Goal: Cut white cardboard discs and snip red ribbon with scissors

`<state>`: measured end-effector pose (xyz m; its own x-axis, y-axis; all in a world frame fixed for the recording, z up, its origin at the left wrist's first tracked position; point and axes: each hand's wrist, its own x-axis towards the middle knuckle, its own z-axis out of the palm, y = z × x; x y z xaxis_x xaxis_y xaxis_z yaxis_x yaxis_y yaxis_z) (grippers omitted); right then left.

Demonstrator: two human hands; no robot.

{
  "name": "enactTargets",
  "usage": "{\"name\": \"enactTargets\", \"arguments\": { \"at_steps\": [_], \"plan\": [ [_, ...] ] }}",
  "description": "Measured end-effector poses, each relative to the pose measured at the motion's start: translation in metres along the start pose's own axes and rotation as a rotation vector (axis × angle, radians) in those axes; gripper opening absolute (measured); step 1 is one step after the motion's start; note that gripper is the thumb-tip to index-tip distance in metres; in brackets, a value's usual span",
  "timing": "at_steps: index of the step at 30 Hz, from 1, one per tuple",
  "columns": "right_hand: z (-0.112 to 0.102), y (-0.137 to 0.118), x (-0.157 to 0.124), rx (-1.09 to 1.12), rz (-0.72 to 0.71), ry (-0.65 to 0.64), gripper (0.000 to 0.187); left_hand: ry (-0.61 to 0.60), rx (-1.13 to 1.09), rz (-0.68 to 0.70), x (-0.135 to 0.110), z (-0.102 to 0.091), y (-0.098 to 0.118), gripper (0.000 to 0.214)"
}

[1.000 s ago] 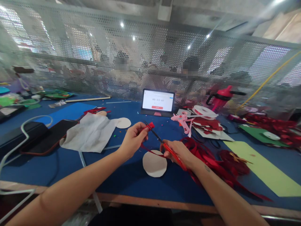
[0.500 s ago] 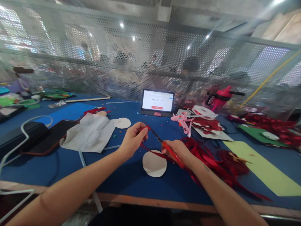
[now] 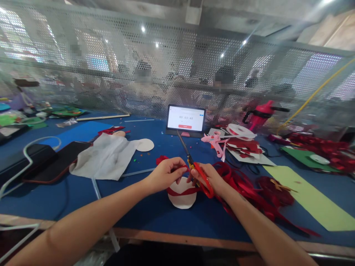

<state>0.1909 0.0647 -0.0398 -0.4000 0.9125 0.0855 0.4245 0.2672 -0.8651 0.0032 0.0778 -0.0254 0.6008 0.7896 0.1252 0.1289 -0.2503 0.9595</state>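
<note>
My left hand is closed, pinching a thin red paper strip that loops down across a white paper disc on the blue table. My right hand grips red-handled scissors, blades pointing up and away, and its fingertips meet my left hand at the strip. Both hands hover just above the disc.
A tablet showing a timer stands behind. A heap of red paper strips lies right of my hands, a pink glue gun and tape roll beyond. White cloth, phone, cable at left. Yellow-green sheet at right.
Both hands came together and dropped toward the white disc. The scissors swung from slanting left to pointing up and away, and the red strip now loops over the disc.
</note>
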Motion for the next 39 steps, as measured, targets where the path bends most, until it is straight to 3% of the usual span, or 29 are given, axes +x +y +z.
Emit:
{"name": "enactTargets", "arguments": {
  "at_steps": [8,15,26,30,33,39],
  "plan": [
    [0.006,-0.001,-0.001,-0.031,-0.035,0.005,0.021,-0.155,0.068,-0.037,-0.001,0.005,-0.008,0.018],
    [0.008,-0.002,-0.001,0.161,-0.052,-0.046,0.006,-0.133,0.075,-0.073,-0.003,0.007,-0.002,0.014],
    [0.006,0.005,0.0,0.144,-0.054,0.107,0.006,-0.087,0.121,-0.109,-0.001,0.003,-0.002,0.016],
    [0.003,0.007,0.001,0.178,-0.042,0.132,0.01,-0.051,0.095,-0.121,0.0,0.001,0.0,0.018],
    [0.002,0.007,0.001,0.234,-0.037,0.114,0.023,0.0,0.023,-0.102,0.0,-0.001,0.003,0.02],
    [-0.003,0.004,-0.004,0.114,-0.1,-0.017,0.039,0.287,-0.299,-0.028,0.001,-0.007,0.004,0.022]
  ]
}}
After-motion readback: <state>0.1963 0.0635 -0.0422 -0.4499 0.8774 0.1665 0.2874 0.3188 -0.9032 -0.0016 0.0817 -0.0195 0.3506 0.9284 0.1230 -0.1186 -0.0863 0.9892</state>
